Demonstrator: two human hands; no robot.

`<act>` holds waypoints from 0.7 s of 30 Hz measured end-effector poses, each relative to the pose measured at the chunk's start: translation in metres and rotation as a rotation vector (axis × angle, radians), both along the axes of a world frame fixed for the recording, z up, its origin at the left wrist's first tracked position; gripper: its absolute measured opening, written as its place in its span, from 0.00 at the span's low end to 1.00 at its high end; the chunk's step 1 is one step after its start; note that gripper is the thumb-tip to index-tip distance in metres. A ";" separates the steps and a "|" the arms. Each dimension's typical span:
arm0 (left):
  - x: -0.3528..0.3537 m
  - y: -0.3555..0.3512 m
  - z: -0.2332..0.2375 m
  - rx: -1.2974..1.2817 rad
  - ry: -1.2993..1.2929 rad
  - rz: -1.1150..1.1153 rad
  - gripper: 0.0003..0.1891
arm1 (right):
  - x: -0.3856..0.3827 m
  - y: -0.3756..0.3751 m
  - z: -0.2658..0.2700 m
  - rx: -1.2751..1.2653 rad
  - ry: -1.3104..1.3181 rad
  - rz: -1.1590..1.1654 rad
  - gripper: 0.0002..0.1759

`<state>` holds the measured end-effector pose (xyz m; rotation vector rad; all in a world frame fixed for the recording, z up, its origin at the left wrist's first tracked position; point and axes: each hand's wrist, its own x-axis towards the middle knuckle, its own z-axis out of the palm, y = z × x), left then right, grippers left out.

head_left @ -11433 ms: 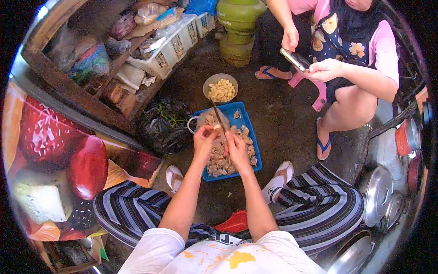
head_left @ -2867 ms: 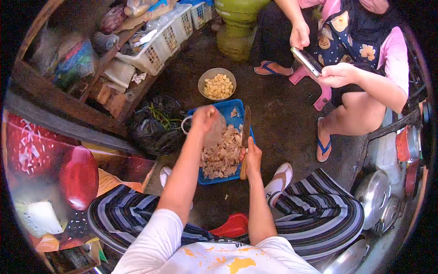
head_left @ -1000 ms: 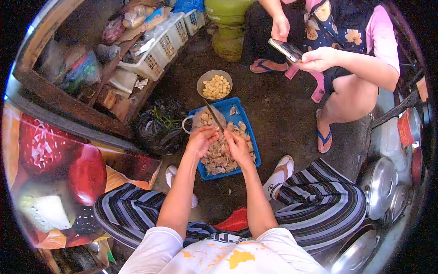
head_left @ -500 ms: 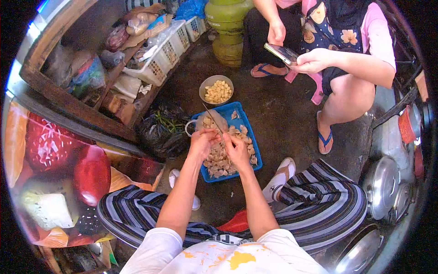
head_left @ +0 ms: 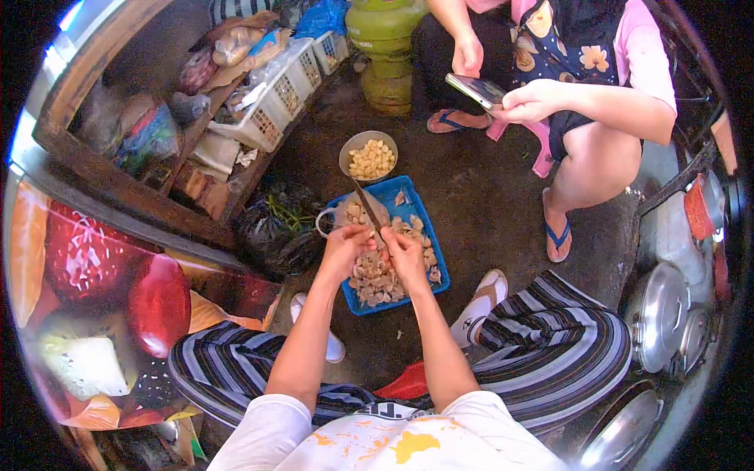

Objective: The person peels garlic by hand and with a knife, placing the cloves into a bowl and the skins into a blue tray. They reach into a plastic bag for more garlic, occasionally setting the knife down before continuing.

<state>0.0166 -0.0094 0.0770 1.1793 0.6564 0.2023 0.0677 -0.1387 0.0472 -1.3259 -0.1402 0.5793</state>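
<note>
My right hand (head_left: 404, 255) is closed around a knife (head_left: 366, 206), its blade pointing up and away to the left. Close beside it, my left hand (head_left: 344, 250) pinches a small pale garlic clove (head_left: 372, 234) near the blade. Both hands are over a blue tray (head_left: 411, 209) of unpeeled garlic cloves and loose skins (head_left: 377, 284). A clear plastic bag (head_left: 343, 212) with more garlic rests at the tray's far left. Just beyond stands a metal bowl (head_left: 344, 162) of peeled garlic cloves (head_left: 371, 159).
A black plastic bag (head_left: 275, 243) with green stalks lies left of the tray. A wooden shelf (head_left: 141, 200) and white baskets (head_left: 263, 129) stand at left, a green gas cylinder (head_left: 385, 55) behind. At right, another person holds a phone (head_left: 477, 90); pot lids (head_left: 661, 318) are nearby.
The knife blade has turned so that more of its flat side shows. Both hands stay close together over the tray. The whole view has shifted slightly.
</note>
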 end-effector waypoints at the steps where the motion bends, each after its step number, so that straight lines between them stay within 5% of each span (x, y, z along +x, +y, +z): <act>1: 0.001 -0.002 0.001 0.319 0.011 -0.057 0.11 | 0.000 0.003 -0.006 -0.018 -0.013 -0.015 0.18; 4: 0.000 -0.011 -0.001 1.175 0.056 -0.160 0.10 | -0.001 0.006 -0.010 -0.110 -0.136 -0.055 0.18; 7: 0.000 -0.022 0.001 1.467 0.157 -0.100 0.07 | -0.003 0.013 -0.015 -0.138 -0.321 -0.117 0.18; 11: 0.002 -0.032 0.000 1.510 0.284 -0.060 0.06 | -0.003 0.012 -0.011 -0.100 -0.289 -0.089 0.16; 14: -0.001 -0.028 -0.002 1.454 0.220 -0.087 0.06 | 0.002 0.001 0.003 -0.018 0.106 0.036 0.18; 17: -0.005 -0.022 -0.008 1.400 0.048 -0.093 0.08 | 0.005 -0.005 0.009 -0.023 0.189 0.032 0.19; 21: -0.003 -0.026 -0.025 0.961 -0.007 0.109 0.08 | 0.003 -0.004 0.014 -0.071 0.150 0.015 0.19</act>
